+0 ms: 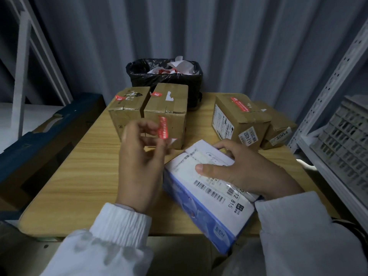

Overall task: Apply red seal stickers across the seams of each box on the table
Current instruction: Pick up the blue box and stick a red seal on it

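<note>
Honestly I'd keep the right hand (241,170) spread flat, pinning the white-and-blue box (209,198) under its palm, then lay the red seal sticker (163,127) pinched in the left hand (139,158) fingertips squarely across the flap seam (191,154) just past the right thumb.

Landmark: squat waste bin lined with a black plastic bag (139,76), holding crumpled white and red paper scraps (180,65). Behind the bin, a ribbed grey metal wall (239,46). Well right of the bin, white perforated steel shelving (326,92) carries a grey slotted plastic crate (346,132). Left of the bin, a dark blue flat panel (39,134); beyond it, slanted white frame bars (22,56).
</note>
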